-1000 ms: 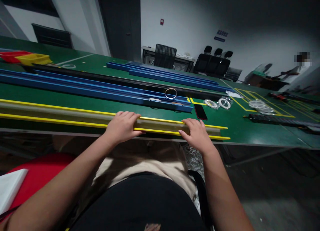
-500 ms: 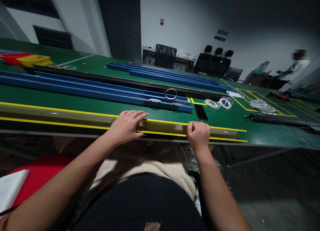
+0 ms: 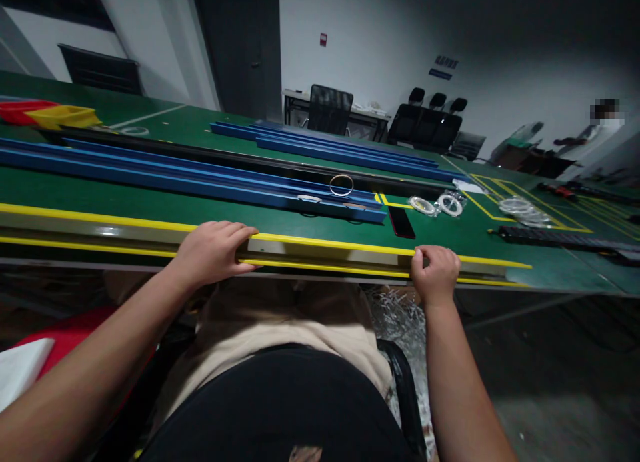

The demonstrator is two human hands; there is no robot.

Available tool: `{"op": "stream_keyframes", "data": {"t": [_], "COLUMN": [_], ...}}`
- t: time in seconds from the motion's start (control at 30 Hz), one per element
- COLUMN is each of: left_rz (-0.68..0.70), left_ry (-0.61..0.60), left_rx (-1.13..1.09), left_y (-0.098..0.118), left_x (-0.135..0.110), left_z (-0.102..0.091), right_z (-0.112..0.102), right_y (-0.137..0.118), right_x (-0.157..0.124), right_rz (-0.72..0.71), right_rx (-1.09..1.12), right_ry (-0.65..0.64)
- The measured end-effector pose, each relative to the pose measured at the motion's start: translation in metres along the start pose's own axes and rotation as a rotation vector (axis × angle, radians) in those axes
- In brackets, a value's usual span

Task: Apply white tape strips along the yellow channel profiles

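A long channel-shaped profile with yellow edges and a grey inner face [image 3: 330, 250] lies along the near edge of the green table. My left hand [image 3: 213, 252] is closed across its width, thumb at the lower yellow edge and fingers over the upper one. Farther right, my right hand [image 3: 436, 273] grips the same profile with curled fingers. The profile's right end shows past my right hand, while its left end runs out of view. Beyond it lie blue channel profiles [image 3: 200, 187] and a dark phone [image 3: 401, 222].
A yellow bin [image 3: 65, 117] and a red bin [image 3: 23, 113] stand at the left. Bagged white coils [image 3: 450, 205] and a black ribbed strip [image 3: 545, 239] lie on the right. A ring [image 3: 341, 185] rests by the blue profiles. One person [image 3: 595, 132] is at the far right.
The yellow-edged profile has shifted right and its inner face looks tilted differently. My left hand is farther left, my right hand farther right, both on the profile.
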State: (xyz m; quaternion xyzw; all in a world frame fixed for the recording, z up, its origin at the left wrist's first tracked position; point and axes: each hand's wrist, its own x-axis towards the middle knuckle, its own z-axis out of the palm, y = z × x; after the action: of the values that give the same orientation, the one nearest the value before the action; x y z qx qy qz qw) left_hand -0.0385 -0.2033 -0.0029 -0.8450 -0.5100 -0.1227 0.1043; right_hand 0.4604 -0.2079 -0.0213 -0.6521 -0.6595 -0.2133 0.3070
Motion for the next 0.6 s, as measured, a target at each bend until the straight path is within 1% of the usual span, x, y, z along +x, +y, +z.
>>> {"op": "stream_keyframes", "data": {"t": [0.07,0.13,0.2,0.27,0.33,0.4,0.47,0.53,0.6], "left_rz": [0.003,0.015,0.023,0.028,0.039,0.067,0.088,0.073,0.032], "left_ry": [0.034,0.057,0.069,0.066,0.050,0.026,0.003,-0.019,-0.043], "left_rx": [-0.007,-0.021,-0.041,-0.062,-0.076,-0.096,-0.116,-0.111,-0.085], "left_y": [0.016,0.033,0.050,0.063,0.069,0.068,0.056,0.035,0.010], "left_x": [0.003,0.008,0.014,0.021,0.025,0.026,0.021,0.013,0.002], "left_z": [0.003,0.005,0.006,0.006,0.003,-0.003,-0.009,-0.015,-0.018], "right_z": [-0.003,-0.003,0.000,0.005,0.009,0.012,0.013,0.013,0.014], "right_y": [-0.023,-0.052,-0.077,-0.094,-0.099,-0.096,-0.089,-0.081,-0.073], "right_x": [0.001,-0.001,-0.003,-0.005,-0.007,-0.008,-0.010,-0.012,-0.014], "right_rz": [-0.047,-0.147,-0.225,-0.226,-0.201,-0.192,-0.179,-0.160,-0.143], "right_rx": [0.039,0.087,0.085,0.042,0.012,0.014,0.023,0.027,0.026], "right_ry": [-0.044,-0.109,-0.156,-0.147,-0.122,-0.113,-0.102,-0.080,-0.058]}}
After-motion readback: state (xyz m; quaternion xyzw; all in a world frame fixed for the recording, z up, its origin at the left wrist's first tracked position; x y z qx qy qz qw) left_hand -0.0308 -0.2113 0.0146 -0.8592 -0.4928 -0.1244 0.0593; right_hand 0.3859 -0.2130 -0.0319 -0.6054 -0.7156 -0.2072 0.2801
